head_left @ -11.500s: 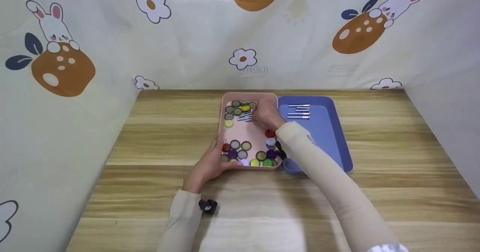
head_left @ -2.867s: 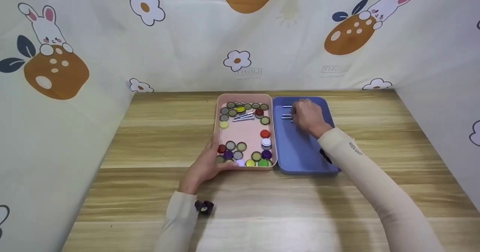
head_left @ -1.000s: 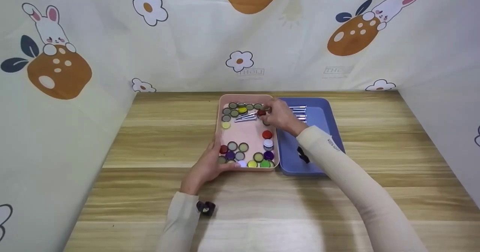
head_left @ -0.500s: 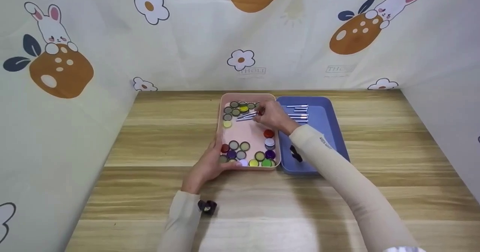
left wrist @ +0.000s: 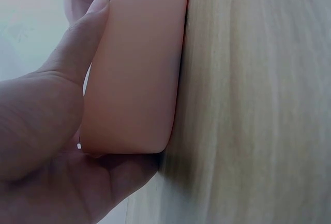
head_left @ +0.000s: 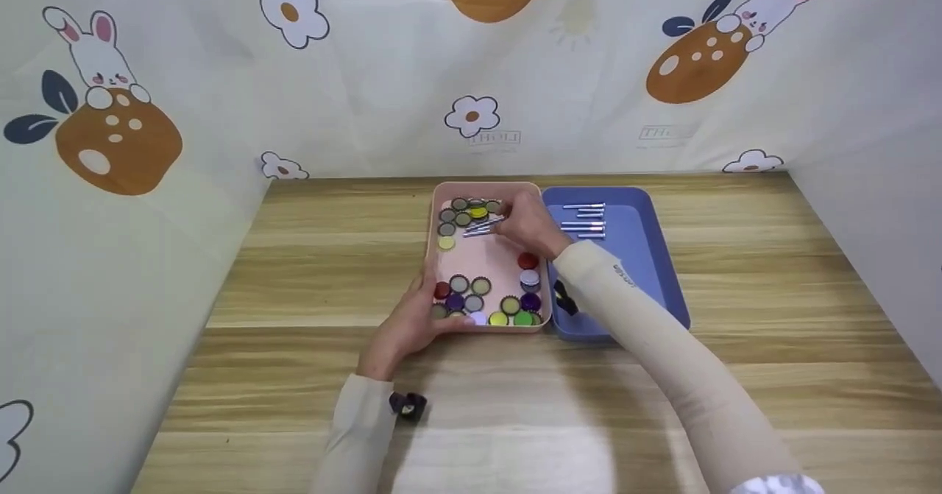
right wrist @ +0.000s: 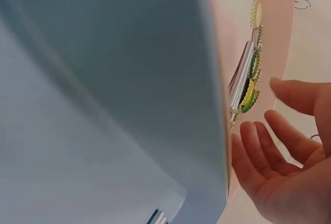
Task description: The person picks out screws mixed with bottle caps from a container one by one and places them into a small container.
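While LH point(head_left: 408, 321) grips pink tray point(head_left: 482, 260), RH point(head_left: 530, 223) poss. touches bolts point(right wrist: 242, 81).

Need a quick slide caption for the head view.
Left hand grips the pink tray of caps and pins; right hand at the pins, blue tray alongside.

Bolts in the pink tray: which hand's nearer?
Right. The right hand is just beside the bolts, on their right; the left hand grips the pink tray at its near left corner, farther away.
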Available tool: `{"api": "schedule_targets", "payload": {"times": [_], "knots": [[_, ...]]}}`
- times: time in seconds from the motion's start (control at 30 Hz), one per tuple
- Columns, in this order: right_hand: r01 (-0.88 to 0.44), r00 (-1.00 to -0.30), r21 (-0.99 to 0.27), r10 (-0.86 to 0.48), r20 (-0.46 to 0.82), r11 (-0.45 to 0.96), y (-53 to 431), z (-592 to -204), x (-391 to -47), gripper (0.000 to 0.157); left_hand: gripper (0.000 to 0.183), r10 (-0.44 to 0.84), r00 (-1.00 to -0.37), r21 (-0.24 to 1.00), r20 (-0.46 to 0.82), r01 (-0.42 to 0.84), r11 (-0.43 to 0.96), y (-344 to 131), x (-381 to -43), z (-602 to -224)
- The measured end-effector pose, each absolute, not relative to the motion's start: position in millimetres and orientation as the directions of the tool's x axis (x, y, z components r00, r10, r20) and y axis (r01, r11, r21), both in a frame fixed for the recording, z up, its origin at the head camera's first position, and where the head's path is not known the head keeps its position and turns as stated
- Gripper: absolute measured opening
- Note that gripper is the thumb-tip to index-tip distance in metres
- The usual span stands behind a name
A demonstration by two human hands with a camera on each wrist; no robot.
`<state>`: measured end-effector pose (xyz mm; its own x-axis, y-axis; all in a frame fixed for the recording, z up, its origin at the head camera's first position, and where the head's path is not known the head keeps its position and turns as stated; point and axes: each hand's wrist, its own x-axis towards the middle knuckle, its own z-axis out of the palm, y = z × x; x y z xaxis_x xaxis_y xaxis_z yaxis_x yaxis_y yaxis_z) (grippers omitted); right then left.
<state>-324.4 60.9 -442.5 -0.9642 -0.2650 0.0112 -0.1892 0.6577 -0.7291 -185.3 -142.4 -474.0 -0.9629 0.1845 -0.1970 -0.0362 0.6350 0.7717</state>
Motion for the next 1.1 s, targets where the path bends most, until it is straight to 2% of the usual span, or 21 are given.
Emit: {"api": "schedule_targets", "payload": {"times": [0.1, 0.23, 0.3, 0.4, 0.47, 0.63, 0.7, 1.1], "knots": [[-0.159, -0.971, -0.720, -0.238, -0.009, 0.676, 57.2, -442.0, -325.7, 0.008, 0.126, 0.184, -0.962, 0.770, -0.200, -0.038, 0.637, -142.9, -185.4, -473.7], [-0.088, -0.974, -0.706, -0.209, -0.087, 0.702, 54.6, -440.4, -328.0, 0.023, 0.126, 0.186, -0.963, 0.767, -0.193, -0.029, 0.641, -142.7, -185.4, -473.8], [-0.057, -0.972, -0.694, -0.198, -0.126, 0.718, 53.6, -439.1, -328.8, 0.021, 0.126, 0.186, -0.964, 0.769, -0.191, -0.029, 0.639, -142.8, -185.2, -473.6], [-0.026, -0.972, -0.681, -0.178, -0.154, 0.731, 52.0, -437.0, -328.9, 0.009, 0.127, 0.187, -0.963, 0.771, -0.192, -0.030, 0.636, -143.0, -184.8, -473.3], [-0.007, -0.972, -0.680, -0.164, -0.167, 0.733, 51.5, -435.9, -329.0, 0.009, 0.127, 0.184, -0.963, 0.773, -0.194, -0.034, 0.634, -143.0, -184.6, -473.0], [-0.005, -0.975, -0.669, -0.153, -0.163, 0.744, 51.9, -435.1, -330.4, 0.034, 0.127, 0.175, -0.965, 0.769, -0.194, -0.039, 0.638, -142.8, -184.8, -472.9], [-0.017, -0.974, -0.653, -0.161, -0.162, 0.757, 52.8, -435.6, -331.4, 0.039, 0.127, 0.177, -0.965, 0.767, -0.196, -0.039, 0.640, -142.5, -185.0, -473.1], [-0.031, -0.963, -0.537, -0.170, -0.211, 0.843, 53.4, -436.5, -334.7, 0.033, 0.128, 0.172, -0.962, 0.762, -0.211, -0.052, 0.645, -141.7, -184.6, -472.4]]}}
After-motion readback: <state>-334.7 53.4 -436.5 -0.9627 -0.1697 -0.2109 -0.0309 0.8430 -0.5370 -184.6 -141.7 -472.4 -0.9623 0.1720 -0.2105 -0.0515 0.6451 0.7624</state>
